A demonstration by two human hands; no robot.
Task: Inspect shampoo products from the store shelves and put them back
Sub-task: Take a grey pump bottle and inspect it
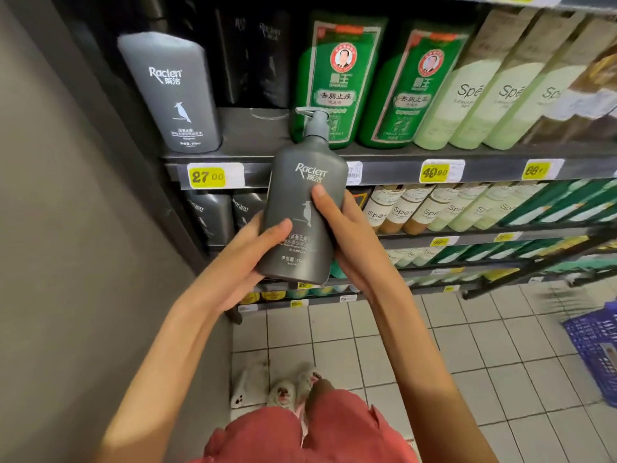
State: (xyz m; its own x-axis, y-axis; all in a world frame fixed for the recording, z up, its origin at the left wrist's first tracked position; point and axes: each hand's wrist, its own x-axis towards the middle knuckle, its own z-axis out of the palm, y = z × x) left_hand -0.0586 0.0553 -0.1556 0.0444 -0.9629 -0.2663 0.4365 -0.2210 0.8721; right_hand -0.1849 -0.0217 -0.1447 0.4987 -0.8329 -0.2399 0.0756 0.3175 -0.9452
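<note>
A grey bottle (302, 208) was held nearly upright between both hands. The left hand (247, 259) was curled round its lower left side, with the thumb laid across the front label. The right hand (347, 235) was wrapped round the right side, with the thumb pressed higher on the front. The other fingers were hidden behind the bottle. Its pump (315, 123) was seen above the thumbs, over the shelf edge (394, 170). Just left of the pump a bare gap (253, 128) of shelf was left between one second grey bottle (173, 91) and two green bottles (337, 78). Three pale bottles (467, 95) were counted right of those. Three yellow tags (207, 177) were fixed along the edge. A wall (66, 195) closed off the left, and a blue basket (597, 342) was seen on the tiles (467, 345) far right of the hands.
</note>
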